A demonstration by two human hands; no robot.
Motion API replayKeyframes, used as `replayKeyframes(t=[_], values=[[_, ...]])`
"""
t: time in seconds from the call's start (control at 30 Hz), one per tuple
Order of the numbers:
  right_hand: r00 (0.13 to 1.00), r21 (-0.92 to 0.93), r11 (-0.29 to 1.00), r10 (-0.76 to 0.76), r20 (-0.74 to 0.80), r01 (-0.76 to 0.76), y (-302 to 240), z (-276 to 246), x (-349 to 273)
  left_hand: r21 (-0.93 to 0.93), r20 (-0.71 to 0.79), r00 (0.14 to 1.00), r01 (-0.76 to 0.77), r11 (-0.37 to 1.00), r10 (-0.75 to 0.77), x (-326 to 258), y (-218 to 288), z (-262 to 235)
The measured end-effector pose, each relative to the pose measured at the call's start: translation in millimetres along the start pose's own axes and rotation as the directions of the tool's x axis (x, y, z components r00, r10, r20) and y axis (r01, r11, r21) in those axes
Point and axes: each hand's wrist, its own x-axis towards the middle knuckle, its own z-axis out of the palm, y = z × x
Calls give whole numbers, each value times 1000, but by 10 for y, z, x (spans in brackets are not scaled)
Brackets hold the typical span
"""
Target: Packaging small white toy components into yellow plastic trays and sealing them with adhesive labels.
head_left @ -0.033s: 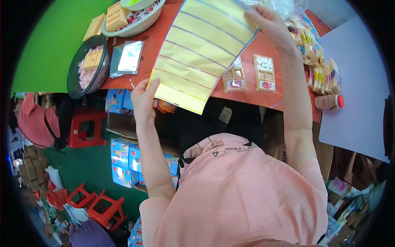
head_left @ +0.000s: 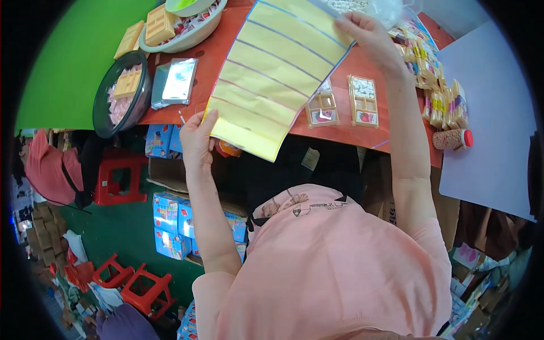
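Observation:
A large yellow sheet with several coloured stripes across it hangs tilted over the table's front edge. My left hand pinches its lower left corner between thumb and fingers. At its upper right corner, my right hand grips the edge, fingers closed. A thin white tip shows beside my left hand; whether the hand holds it I cannot tell. Below my right hand lie two small compartment trays: one holding white pieces and a strawberry-patterned packet, and another tray partly hidden behind the sheet.
On the red table stand a dark bowl of pink packets and a pale basin. Flat clear sleeves lie nearby. Packed trays and a red-lidded jar sit right. Blue boxes and red stools are below.
The lower edge of the yellow sheet has dropped slightly and shifted a little left. Both hands keep their grip, the left one almost unmoved.

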Motion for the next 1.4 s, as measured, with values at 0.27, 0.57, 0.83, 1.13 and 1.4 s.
replayKeyframes(t=[0.27, 0.57, 0.83, 1.13, 1.4], values=[[990, 95, 989, -118, 71, 111, 20, 56, -464, -30, 72, 985, -153, 988, 155, -110, -92, -287], [834, -93, 830, -538, 123, 549, 25, 162, -1054, -47, -18, 871, -490, 870, 490, -484, 72, -765], [886, 124, 878, -451, -111, 462, 258, 25, -1568, 245, -116, 761, -601, 761, 639, -875, 188, -414], [851, 308, 873, -198, -487, 379, 344, -306, -2205, -34, 205, 950, -235, 971, 237, -1315, 177, -57], [580, 5, 954, -177, -795, 299, -79, -939, -3132, 97, 533, 846, -95, 991, 29, -1263, -180, 743]])
